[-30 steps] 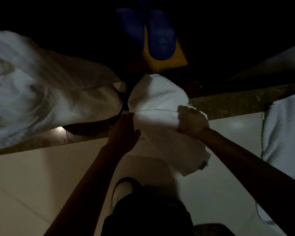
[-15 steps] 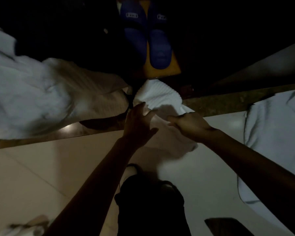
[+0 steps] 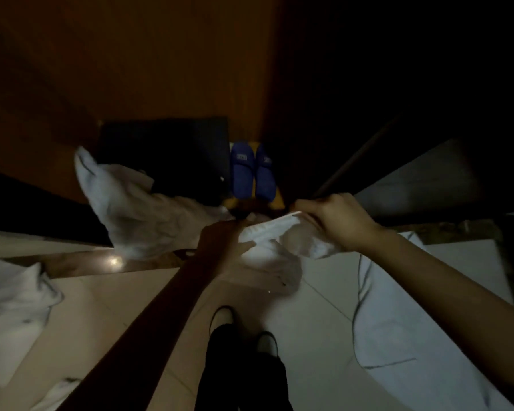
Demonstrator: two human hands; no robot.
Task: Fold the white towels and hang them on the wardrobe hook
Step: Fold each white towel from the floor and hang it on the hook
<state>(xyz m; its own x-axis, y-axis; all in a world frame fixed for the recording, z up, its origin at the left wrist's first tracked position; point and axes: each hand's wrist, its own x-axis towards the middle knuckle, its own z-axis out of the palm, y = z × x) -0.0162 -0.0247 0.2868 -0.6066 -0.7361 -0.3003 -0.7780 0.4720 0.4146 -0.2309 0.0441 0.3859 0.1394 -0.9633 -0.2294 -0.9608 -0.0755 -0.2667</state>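
Two hands hold one white towel point(image 3: 276, 232) — right hand point(image 3: 336, 221) pinches its 2 o'clock edge, left hand point(image 3: 220, 241) grips underneath; soft, limp — hold corners.

Your two hands share the middle of the view: the left hand point(image 3: 220, 241) and the right hand point(image 3: 336, 221) both hold the white towel point(image 3: 279, 241), so the gap between them is filled with cloth. Directly ahead, a pair of blue slippers point(image 3: 251, 173) stands on the wardrobe floor, with a dark box point(image 3: 166, 155) just to their left. A second white towel point(image 3: 137, 215) drapes across the left approach. Pale fabric point(image 3: 422, 336) covers the floor at right, and more cloth point(image 3: 9, 307) lies at far left. Bare floor tile point(image 3: 107, 307) lies open between the left cloth and your feet point(image 3: 244, 330).
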